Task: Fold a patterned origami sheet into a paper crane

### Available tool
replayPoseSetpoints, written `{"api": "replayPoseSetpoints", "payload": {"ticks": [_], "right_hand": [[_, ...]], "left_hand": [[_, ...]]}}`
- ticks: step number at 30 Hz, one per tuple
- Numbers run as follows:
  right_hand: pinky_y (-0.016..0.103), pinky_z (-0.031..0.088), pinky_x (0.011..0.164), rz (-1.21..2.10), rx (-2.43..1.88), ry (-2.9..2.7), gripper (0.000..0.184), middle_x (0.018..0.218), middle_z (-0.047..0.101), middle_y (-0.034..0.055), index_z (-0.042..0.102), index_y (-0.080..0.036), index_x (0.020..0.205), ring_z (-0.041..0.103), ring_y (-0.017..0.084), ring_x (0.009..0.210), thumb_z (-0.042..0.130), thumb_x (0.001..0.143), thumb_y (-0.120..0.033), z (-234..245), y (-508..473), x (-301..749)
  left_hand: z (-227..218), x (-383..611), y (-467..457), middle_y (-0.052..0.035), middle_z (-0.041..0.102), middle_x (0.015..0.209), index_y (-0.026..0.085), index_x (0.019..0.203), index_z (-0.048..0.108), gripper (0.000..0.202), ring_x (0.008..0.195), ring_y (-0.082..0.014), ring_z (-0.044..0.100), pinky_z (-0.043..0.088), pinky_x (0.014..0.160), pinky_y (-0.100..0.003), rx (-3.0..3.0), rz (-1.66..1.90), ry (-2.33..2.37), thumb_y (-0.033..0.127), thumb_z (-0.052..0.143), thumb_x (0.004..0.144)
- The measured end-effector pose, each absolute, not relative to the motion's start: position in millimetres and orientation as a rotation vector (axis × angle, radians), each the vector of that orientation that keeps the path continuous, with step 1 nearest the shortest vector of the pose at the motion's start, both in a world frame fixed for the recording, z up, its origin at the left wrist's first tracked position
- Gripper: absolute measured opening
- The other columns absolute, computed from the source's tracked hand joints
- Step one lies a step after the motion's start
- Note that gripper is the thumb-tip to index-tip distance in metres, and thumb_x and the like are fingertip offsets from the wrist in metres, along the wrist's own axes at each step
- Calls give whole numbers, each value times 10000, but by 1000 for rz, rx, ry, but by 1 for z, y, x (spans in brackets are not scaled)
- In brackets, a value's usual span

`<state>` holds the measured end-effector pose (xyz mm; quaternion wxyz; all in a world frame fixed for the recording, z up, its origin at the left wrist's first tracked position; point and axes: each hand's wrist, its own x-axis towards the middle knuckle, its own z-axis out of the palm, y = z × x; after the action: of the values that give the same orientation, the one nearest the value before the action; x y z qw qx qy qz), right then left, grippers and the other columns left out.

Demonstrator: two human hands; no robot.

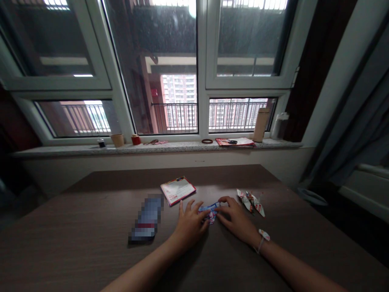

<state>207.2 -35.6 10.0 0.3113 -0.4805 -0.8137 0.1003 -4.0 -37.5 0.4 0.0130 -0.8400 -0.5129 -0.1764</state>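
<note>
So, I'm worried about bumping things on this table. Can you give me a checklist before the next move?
1. Left hand at the blue printed piece: ok, fingers at its left side.
2. Right hand at the same piece: ok, fingertips at its right side.
3. Firm hold on the piece: cannot tell, fingers partly cover it.
4. Folded paper pieces apart from the right hand: ok, they lie to its right.
5. White-faced paper stack apart from the left fingertips: cannot tell, they're very close.
6. Pixelated dark item apart from the left hand: ok.
</note>
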Motion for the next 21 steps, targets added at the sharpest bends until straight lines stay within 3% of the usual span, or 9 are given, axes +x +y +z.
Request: {"api": "replayPoseSetpoints", "payload": {"ticks": [10,21], "right_hand": [[361,367,1031,285,-1276,-2155,171,1197,567,59,761,-288,898,486,221,1168,610,835,-239,11,-36,207],[325,390,972,78,-1526,-2099,222,1125,594,79,761,-289,973,516,224,1100,565,867,-292,10,-34,204]], "left_hand": [[3,-5,-38,-12,468,1443,470,1206,605,346,1354,-348,327,86,1078,-703,-2575,-540,-1721,483,585,861],[1,-6,-36,-15,480,1431,493,1218,583,346,1341,-342,348,119,1054,-725,-2579,-487,-1746,509,564,872]]}}
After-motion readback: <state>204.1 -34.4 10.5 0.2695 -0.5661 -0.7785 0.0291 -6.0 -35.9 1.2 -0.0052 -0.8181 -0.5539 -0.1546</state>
